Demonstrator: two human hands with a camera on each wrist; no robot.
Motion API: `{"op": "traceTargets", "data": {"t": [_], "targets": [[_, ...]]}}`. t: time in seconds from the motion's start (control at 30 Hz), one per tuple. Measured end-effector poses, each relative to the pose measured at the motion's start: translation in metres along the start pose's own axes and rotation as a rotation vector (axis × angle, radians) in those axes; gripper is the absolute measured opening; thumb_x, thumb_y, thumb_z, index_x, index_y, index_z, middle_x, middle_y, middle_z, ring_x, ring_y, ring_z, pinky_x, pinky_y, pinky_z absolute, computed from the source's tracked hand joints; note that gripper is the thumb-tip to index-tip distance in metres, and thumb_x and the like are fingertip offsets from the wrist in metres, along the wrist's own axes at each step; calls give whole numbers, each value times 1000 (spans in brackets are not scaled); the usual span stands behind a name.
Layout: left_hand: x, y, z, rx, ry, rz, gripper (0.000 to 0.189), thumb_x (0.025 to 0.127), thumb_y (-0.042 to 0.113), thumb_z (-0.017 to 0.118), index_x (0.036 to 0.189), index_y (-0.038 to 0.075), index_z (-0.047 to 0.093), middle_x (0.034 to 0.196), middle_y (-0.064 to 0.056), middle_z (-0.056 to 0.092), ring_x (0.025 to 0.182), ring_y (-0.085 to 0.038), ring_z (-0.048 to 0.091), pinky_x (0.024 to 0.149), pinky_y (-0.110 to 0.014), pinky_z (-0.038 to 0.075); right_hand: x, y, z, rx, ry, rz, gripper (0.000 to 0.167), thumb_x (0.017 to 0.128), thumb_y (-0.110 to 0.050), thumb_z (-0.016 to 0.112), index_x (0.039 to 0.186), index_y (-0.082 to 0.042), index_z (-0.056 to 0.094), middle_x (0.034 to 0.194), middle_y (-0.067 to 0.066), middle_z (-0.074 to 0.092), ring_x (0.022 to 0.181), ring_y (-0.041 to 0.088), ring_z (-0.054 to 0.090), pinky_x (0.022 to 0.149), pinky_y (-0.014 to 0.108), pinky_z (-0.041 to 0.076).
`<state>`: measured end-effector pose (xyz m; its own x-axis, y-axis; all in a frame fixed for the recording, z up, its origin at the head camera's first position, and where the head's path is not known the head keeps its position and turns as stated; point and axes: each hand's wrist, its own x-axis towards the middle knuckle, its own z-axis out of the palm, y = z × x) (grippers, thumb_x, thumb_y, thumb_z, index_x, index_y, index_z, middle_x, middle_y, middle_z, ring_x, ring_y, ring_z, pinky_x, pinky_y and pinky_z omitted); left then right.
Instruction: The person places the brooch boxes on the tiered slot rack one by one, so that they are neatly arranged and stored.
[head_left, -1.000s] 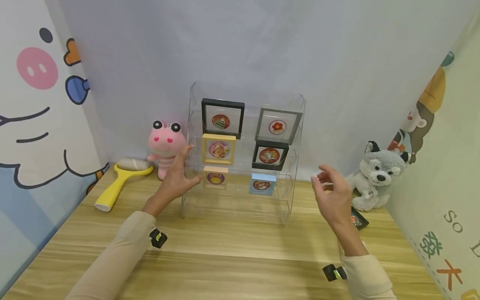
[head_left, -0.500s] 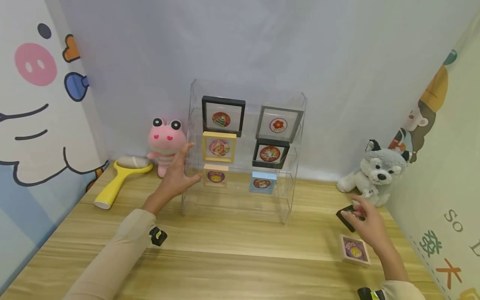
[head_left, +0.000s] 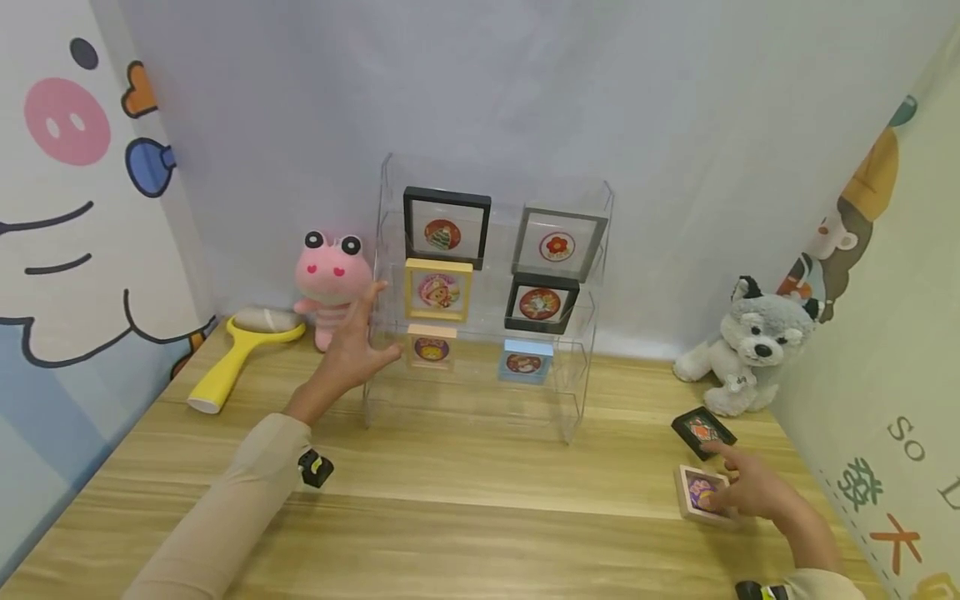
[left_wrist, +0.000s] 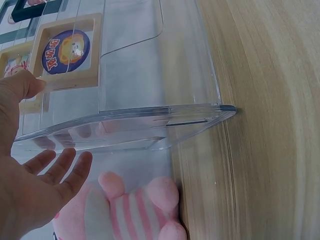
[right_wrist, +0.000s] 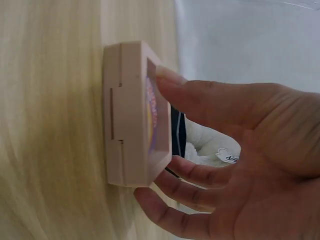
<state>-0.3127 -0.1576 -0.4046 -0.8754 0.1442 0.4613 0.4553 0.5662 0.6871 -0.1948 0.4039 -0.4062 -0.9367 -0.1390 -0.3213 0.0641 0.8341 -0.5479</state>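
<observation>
A clear acrylic tiered stand (head_left: 480,400) stands in the middle of the table. Beside its left side is my left hand (head_left: 352,350), fingers spread. In the left wrist view the thumb is by a beige photo frame (left_wrist: 92,70) on the bottom tier, and the other fingers are outside the side panel. On the right, my right hand (head_left: 757,487) is at a small pink-beige photo frame (right_wrist: 127,115) lying face up, its picture purple and yellow. Its thumb lies over the front, the loosely bent fingers at an edge. A black photo frame (head_left: 703,432) lies just beyond.
More photo frames stand on the tiers: black (head_left: 447,227), grey (head_left: 558,244), yellow (head_left: 438,290), black (head_left: 542,304) and light blue (head_left: 525,362). A pink plush toy (head_left: 332,279) and yellow-handled roller (head_left: 228,367) are left of the stand; a grey plush dog (head_left: 757,346) sits right.
My right hand has moved from beside the stand to the right and down, past the black frame, to the pink-beige frame. The left hand has kept its place by the stand.
</observation>
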Motion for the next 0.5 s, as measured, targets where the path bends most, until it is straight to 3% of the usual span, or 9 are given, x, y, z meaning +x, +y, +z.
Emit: {"op": "traceTargets", "data": {"t": [0.07, 0.13, 0.3, 0.5], "targets": [[1, 0, 0, -1, -7, -10, 91, 78, 5, 77, 152, 17, 26, 155, -25, 34, 136, -47, 42, 109, -64, 39, 0, 1, 2, 31, -19, 7, 86, 79, -11, 82, 145, 11, 32, 130, 56, 34, 98, 46, 59, 76, 39, 52], [1, 1, 0, -4, -12, -14, 91, 78, 5, 76, 152, 17, 25, 155, -25, 34, 136, -47, 42, 109, -64, 39, 0, 1, 3, 7, -26, -3, 85, 77, -12, 83, 144, 11, 35, 129, 55, 37, 97, 40, 58, 77, 40, 51], [2, 0, 0, -1, -11, -5, 91, 78, 5, 76, 152, 16, 25, 155, -26, 33, 135, -47, 43, 108, -65, 39, 1, -1, 4, -98, -16, -71, 80, 73, -12, 86, 137, 13, 44, 125, 52, 45, 102, 45, 59, 84, 53, 52], [1, -1, -1, 3, -5, 0, 90, 78, 6, 77, 152, 17, 26, 155, -26, 34, 135, -47, 44, 107, -65, 41, 4, 0, 5, -109, -20, -51, 71, 75, -16, 85, 130, 15, 51, 116, 38, 58, 92, 28, 55, 77, 39, 49]]}}
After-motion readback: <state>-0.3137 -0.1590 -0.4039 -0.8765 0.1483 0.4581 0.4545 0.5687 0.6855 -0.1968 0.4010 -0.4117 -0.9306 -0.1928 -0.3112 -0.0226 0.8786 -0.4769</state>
